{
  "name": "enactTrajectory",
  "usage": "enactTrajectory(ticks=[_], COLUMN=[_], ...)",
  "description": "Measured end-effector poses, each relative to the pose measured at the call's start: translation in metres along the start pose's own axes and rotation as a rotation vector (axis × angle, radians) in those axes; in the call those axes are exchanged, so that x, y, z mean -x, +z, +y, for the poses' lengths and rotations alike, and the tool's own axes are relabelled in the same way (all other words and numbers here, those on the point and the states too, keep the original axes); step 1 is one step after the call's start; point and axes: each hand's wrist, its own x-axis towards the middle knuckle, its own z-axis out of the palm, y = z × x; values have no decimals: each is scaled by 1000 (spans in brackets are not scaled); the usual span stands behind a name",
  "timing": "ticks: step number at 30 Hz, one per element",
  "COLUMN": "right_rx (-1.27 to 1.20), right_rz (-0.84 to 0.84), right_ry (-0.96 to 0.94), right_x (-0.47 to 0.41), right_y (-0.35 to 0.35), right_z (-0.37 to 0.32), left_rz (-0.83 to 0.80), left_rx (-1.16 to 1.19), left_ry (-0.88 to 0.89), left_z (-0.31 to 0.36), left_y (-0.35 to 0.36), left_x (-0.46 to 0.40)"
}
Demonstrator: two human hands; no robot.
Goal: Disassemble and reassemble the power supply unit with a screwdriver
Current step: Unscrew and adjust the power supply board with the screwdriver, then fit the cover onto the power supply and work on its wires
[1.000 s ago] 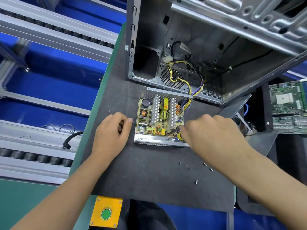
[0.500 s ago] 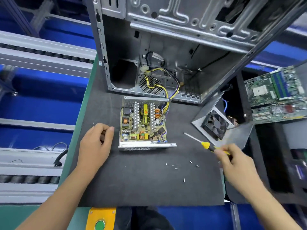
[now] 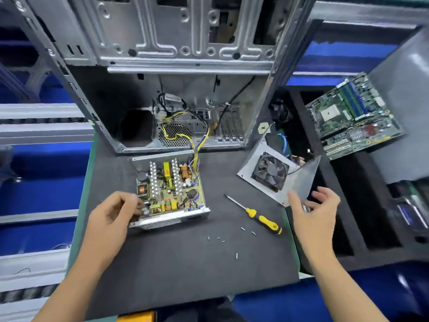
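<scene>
Reaching: a person's right hand (image 3: pixel 313 212), fingers spread and holding nothing, hovers at the near corner of the power supply cover (image 3: pixel 278 175), the bent sheet-metal lid with its black fan (image 3: pixel 270 170) facing up.

Head view, key relation: the cover lies ahead of the right hand, propped at a tilt off the right edge of the mat; that hand is much the nearer one, the left being well apart from it across the open unit.

Left hand: the left hand (image 3: pixel 113 214) rests at the near-left corner of the power supply unit (image 3: pixel 169 189), fingers loosely curled against its edge; whether it truly grips the casing cannot be told through the blur.

Task's thing: the open unit sits mid-mat just in front of the computer case (image 3: pixel 176 73), its circuit board bare, with ribbed aluminium heat sinks, copper-wound coils and dark capacitors; yellow and black wires (image 3: pixel 197 145) run from its far-right corner up into the case.

Tool: the screwdriver (image 3: pixel 255 214) lies loose between unit and right hand, yellow-and-black handle nearest that hand, thin steel shaft pointing away and left.

Fasteners: small screws (image 3: pixel 236 255) lie scattered on the dark felt-like mat (image 3: pixel 185 270).

Judgement: the lid looks set to be picked up next; thin, stiff and sharp-edged, it calls for an edge pinch.

Beyond: a green motherboard (image 3: pixel 355 117) rests in the foam tray to the right.
</scene>
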Motion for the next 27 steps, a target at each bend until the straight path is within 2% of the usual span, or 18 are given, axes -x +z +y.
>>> enactTrajectory(ticks=[2, 3, 4, 6, 7, 8, 10, 12, 15, 18, 20, 23, 25, 27], right_rx=[-114, -36, 88, 385, 500, 596, 897, 1114, 1049, 1052, 1003, 611, 365, 301], right_rz=[-16, 3, 40, 83, -11, -169, -461, -609, -763, -705, -541, -276, -231, -311], right_ry=[69, -5, -177, -641, -774, -802, -702, -567, -324, -321, -380, -565, -750, -951], right_x=[-9, -12, -15, -22, -26, -32, -39, -54, -73, -72, -58, -34, -13, 13], right_y=[-2, -4, -4, 1, 9, 20, 44, 59, 61, 48, 32, 6, -4, 2], right_z=[-13, -18, -21, -29, -37, -48, -62, -67, -80, -88, -93, -110, -128, -147], left_rz=[-17, -12, -6, 14, 22, 27, 29, 35, 49, 82, 128, 145, 34, -159], left_rx=[-43, -68, -84, -91, -93, -97, -110, -121, -127, -157, -162, -89, 66, 239], left_ry=[-3, -1, 3, 6, 3, -2, -5, -8, -10, -9, 18, 73, 92, 82], left_z=[5, 6, 7, 9, 9, 10, 11, 11, 12, 16, 28, 61, 88, 112], left_y=[1, 1, 1, 0, -1, -1, 0, -1, -2, -1, 2, 14, 25, 37], left_x=[3, 4, 5, 6, 6, 7, 8, 11, 14, 17, 19, 19, 17, 13])
